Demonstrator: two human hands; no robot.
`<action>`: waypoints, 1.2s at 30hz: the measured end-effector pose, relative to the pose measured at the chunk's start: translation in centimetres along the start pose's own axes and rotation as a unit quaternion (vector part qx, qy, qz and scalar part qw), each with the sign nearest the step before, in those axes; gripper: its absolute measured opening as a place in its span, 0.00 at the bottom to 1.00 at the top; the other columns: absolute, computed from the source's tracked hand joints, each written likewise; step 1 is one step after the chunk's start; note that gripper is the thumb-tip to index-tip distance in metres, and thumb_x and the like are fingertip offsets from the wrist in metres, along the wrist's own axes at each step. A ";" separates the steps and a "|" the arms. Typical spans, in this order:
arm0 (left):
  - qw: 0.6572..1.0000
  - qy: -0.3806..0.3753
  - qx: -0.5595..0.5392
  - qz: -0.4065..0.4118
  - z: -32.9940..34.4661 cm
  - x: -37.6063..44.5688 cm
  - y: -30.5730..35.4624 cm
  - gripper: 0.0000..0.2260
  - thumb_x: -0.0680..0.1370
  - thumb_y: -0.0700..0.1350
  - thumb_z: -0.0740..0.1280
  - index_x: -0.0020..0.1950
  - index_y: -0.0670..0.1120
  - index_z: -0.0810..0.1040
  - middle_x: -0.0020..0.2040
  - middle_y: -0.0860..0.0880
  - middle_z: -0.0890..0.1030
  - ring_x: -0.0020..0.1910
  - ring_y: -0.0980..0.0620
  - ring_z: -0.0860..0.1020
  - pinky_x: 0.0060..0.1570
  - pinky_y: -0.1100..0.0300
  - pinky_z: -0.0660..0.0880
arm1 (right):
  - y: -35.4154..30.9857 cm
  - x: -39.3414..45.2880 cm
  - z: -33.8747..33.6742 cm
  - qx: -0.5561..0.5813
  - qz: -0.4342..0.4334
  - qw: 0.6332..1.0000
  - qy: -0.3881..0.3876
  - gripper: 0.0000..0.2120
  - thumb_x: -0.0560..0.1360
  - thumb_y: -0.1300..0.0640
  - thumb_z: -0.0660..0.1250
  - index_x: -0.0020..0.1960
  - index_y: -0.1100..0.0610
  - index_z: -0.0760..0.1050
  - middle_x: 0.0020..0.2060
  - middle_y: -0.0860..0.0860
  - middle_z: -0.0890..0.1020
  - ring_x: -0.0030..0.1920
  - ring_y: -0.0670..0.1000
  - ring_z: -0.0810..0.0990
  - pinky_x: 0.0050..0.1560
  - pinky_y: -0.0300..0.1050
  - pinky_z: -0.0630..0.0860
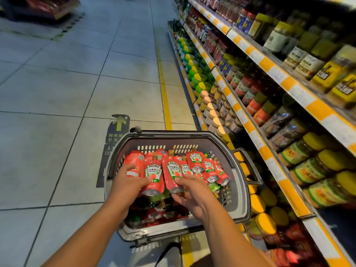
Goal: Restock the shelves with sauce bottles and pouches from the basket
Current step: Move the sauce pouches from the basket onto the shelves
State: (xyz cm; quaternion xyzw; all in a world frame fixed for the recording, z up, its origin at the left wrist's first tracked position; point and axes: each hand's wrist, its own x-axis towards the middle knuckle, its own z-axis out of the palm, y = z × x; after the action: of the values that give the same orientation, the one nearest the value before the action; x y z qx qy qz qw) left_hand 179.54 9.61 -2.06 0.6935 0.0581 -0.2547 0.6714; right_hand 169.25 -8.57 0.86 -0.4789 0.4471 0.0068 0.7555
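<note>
Head cam, looking down: red Heinz ketchup pouches w/ gold spouts (174,168) fanned across the top of the grey plastic shopping basket (239,191), more pouches heaped in shadow underneath. Basket sits on the floor right beside the shelf unit, its dark handle (250,166) swung out toward the shelves.

Left hand (128,185) is in the basket, fingers curled round the bottom of a pouch w/ a white-and-green label (154,175), thumb over its front. A redder pouch, label turned away (134,163), lies just left of it, touching the knuckles. Right hand (192,193) is in too, fingers bent and pinching the silver bottom edge of the next pouch (172,175); thumb tucked lower, can't see what it presses. Both forearms bare, coming in from the bottom of frame.

To the right, yellow-and-white striped shelf edges (248,124) run away in tiers. Lower tier: yellow-lidded jars (264,221) just beside the basket, green-capped tubs (198,79) farther along. Mid tier: red-labelled jars (248,87). Top tier: yellow boxes (331,73).

Floor is pale grey tile (63,83) w/ a yellow line (165,97) along the shelf base, and a dark exit arrow sticker (117,128) partly behind the basket.
</note>
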 end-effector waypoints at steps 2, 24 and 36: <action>0.999 -0.026 -0.042 0.005 -0.1 -0.6 0.8 0.26 0.72 0.40 0.81 0.65 0.55 0.75 0.48 0.47 0.88 0.45 0.49 0.88 0.50 0.46 0.84 | -0.9 -1.1 0.0 0.035 -0.031 0.999 -0.017 0.26 0.71 0.70 0.76 0.65 0.55 0.74 0.51 0.59 0.87 0.51 0.59 0.86 0.53 0.58 0.84; 0.907 -0.388 -0.151 0.059 13.0 -21.4 9.7 0.20 0.72 0.36 0.71 0.64 0.36 0.78 0.58 0.34 0.84 0.51 0.39 0.85 0.42 0.50 0.85 | 0.0 -30.2 -16.3 0.043 -0.444 0.867 0.223 0.21 0.61 0.59 0.79 0.53 0.46 0.83 0.50 0.53 0.88 0.47 0.54 0.88 0.39 0.42 0.82; 0.839 -0.537 -0.054 0.076 26.2 -32.6 8.9 0.29 0.64 0.38 0.80 0.64 0.40 0.78 0.55 0.35 0.85 0.53 0.36 0.86 0.43 0.50 0.84 | 7.3 -41.6 -28.8 0.094 -0.448 0.773 0.440 0.24 0.67 0.77 0.76 0.52 0.52 0.82 0.45 0.53 0.88 0.47 0.52 0.88 0.42 0.36 0.81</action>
State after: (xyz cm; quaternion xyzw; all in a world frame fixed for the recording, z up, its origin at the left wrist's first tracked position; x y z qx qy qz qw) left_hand 147.90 -7.90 20.89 0.4128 -0.3503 -0.5318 0.6512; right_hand 121.82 -8.27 19.90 -0.5021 0.4635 -0.5860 0.4355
